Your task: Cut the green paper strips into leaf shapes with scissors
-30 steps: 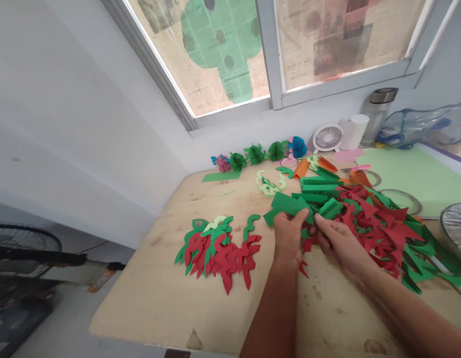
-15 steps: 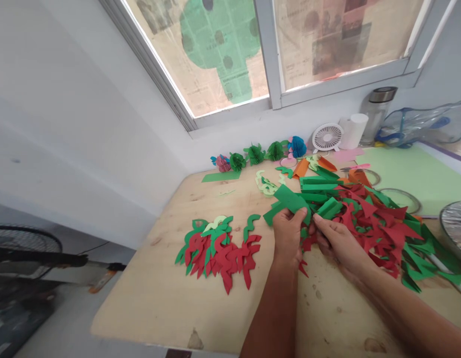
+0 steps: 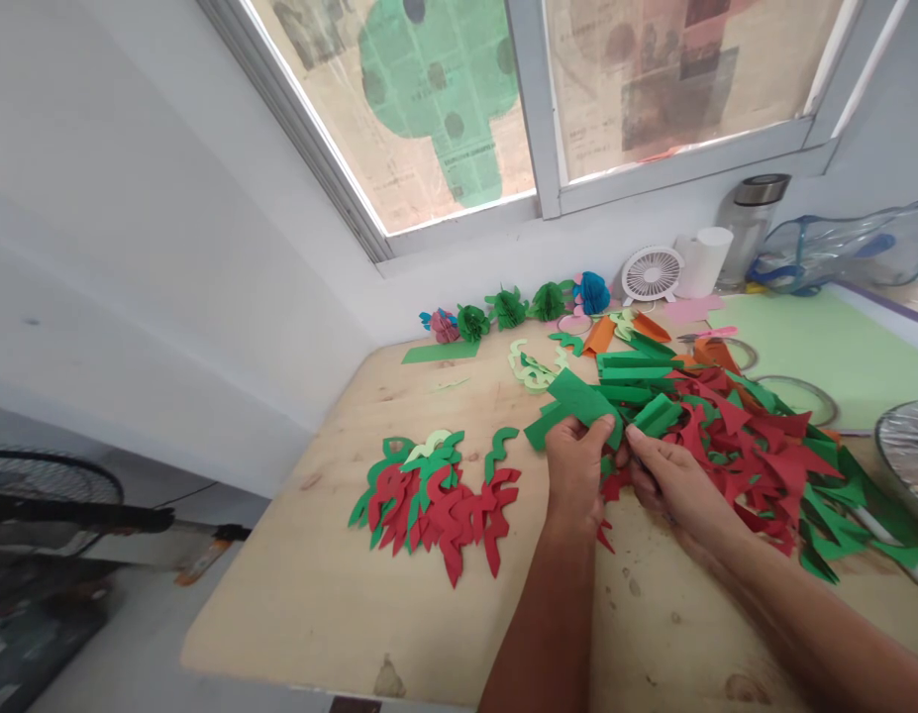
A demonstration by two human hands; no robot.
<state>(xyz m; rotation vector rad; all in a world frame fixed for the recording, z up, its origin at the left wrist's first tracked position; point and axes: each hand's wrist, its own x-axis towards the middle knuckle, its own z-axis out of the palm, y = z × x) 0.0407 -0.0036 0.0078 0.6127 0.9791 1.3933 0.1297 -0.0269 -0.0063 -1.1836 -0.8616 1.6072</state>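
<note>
My left hand (image 3: 575, 465) pinches a folded strip of green paper (image 3: 581, 398) between thumb and fingers, above the table. Close against the paper's right edge, my right hand (image 3: 670, 475) is closed, thumb on top. What its fingers grip is hidden, with only a dark bit showing by the thumb. Beyond and right of the hands spreads a heap of red and green paper scraps (image 3: 752, 436). On the left, apart from my hands, lies a pile of red and green wavy paper cut-outs (image 3: 444, 505).
Honeycomb paper balls (image 3: 510, 309) line the wall at the back of the wooden table (image 3: 317, 584). A small white fan (image 3: 653, 274), a bottle (image 3: 750, 233) and a clear bag (image 3: 845, 253) stand back right. Tape rings (image 3: 800, 396) rest on light green sheets (image 3: 867, 347).
Both hands and the green paper have barely shifted, a touch to the right. The piles lie as before.
</note>
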